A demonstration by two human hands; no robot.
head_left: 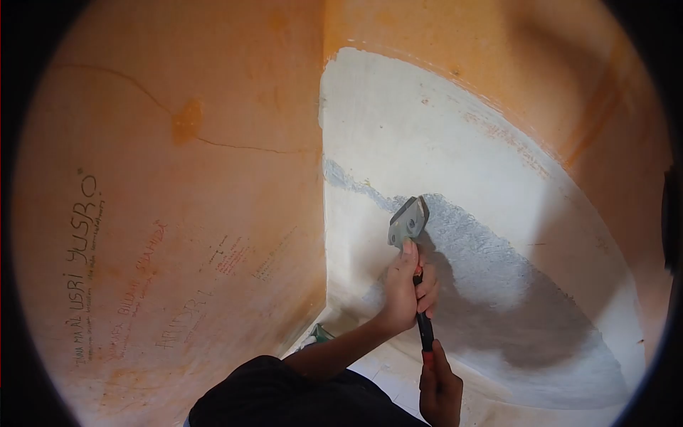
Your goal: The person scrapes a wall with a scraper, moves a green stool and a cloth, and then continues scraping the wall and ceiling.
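Observation:
A long-handled scraper (425, 329) with a black and red handle slants up in front of the wall. Its wide metal head (407, 222) overlaps the upper edge of a rough grey patch (473, 242) in the white area. High on the handle, just below the head, my left hand (407, 286) is closed, its thumb stretched up toward the metal. My right hand (440, 388) grips the red lower end of the handle, with part of that hand in shade.
White wall coating (384, 107) curves beneath orange paint (427, 28). At left, an orange wall (235, 192) with handwriting and a crack meets it in a corner. A small green object (321, 332) lies low in that corner, near pale floor tiles (391, 381).

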